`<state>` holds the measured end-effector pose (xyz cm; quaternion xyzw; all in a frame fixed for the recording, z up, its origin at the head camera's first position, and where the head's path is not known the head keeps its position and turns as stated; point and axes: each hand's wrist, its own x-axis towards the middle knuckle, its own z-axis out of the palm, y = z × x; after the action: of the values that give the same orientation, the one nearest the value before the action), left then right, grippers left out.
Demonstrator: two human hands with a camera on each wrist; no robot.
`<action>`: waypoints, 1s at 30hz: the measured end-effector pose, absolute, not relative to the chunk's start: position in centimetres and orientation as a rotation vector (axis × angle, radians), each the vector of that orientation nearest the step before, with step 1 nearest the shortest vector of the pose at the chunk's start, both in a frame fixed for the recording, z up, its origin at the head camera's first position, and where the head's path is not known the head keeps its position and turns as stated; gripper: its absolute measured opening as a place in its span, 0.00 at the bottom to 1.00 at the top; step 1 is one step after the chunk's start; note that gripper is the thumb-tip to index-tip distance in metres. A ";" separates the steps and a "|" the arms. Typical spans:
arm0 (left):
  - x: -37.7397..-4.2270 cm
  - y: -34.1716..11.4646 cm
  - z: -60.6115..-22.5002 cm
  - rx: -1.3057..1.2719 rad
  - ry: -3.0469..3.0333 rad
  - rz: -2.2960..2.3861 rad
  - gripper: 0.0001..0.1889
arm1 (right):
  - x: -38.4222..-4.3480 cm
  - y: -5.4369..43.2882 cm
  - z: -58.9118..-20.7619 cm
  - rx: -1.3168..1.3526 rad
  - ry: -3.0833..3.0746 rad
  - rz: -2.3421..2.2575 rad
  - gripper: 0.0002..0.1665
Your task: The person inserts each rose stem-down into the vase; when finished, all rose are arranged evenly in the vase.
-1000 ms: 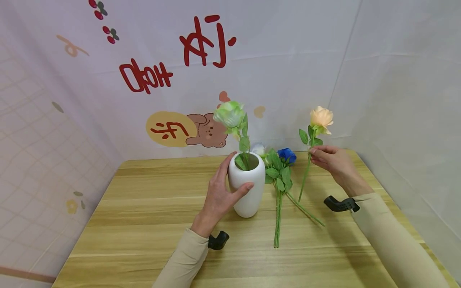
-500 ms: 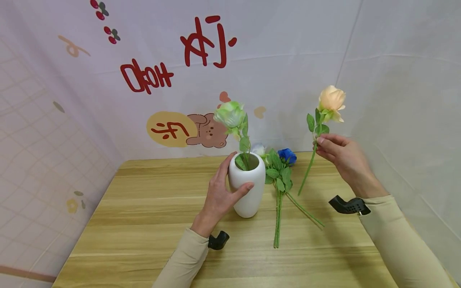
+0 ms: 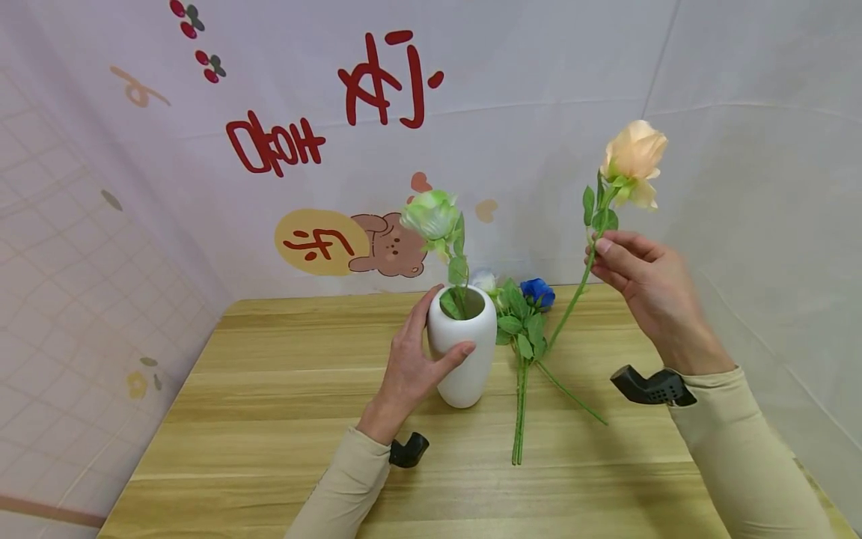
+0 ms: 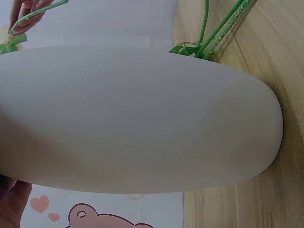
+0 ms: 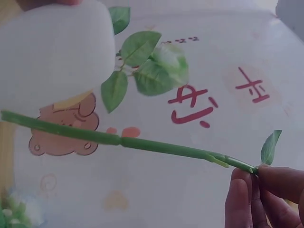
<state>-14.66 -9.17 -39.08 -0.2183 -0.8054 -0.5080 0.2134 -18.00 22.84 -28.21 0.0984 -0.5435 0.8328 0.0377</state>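
Note:
My left hand [image 3: 415, 359] grips the white vase [image 3: 471, 367], which stands upright on the table, the thumb across its front. Out of the vase's mouth rises a pale green rose [image 3: 432, 217], leaning left. To the right, my right hand [image 3: 649, 288] pinches the stem of a peach rose [image 3: 633, 157] just below its leaves, bloom up. Its bare stem [image 5: 161, 147] slants down toward the vase, as the right wrist view shows. The vase's smooth side [image 4: 142, 118] fills most of the left wrist view.
Beside the vase lie a blue rose [image 3: 536, 292] and a white rose [image 3: 483, 280], partly hidden behind the vase, with leaves [image 3: 515, 322] and several long stems [image 3: 520, 419]. A printed cloth [image 3: 539, 135] hangs behind the wooden table [image 3: 283, 404].
My right hand has lifted the peach rose higher and to the right, away from the flowers on the table; lately its stem end swings left. The left hand and vase stay put.

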 end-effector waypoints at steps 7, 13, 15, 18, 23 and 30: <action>-14.7 -9.2 -39.1 -0.605 -2.234 -1.407 0.49 | -17.6 21.4 -26.7 0.362 -1.493 2.631 0.07; -14.7 -9.2 -39.1 -0.606 -2.235 -1.407 0.49 | -17.6 19.9 -25.7 0.408 -1.375 2.671 0.07; -14.7 -9.2 -39.1 -0.605 -2.240 -1.406 0.50 | -17.7 19.4 -25.5 0.422 -1.327 2.694 0.07; -14.7 -9.2 -39.2 -0.600 -2.243 -1.403 0.50 | -17.8 18.7 -25.1 0.416 -1.291 2.708 0.06; -14.7 -9.2 -39.2 -0.603 -2.234 -1.399 0.50 | -18.2 17.6 -24.6 0.417 -1.238 2.720 0.06; -14.7 -9.2 -39.2 -0.602 -2.235 -1.401 0.50 | -18.8 16.3 -24.0 0.432 -1.171 2.722 0.07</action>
<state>-14.71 -9.17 -39.23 -0.2172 -0.8064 -0.5057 0.2163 -18.78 16.30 -24.02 0.1439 -0.3901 0.9065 0.0735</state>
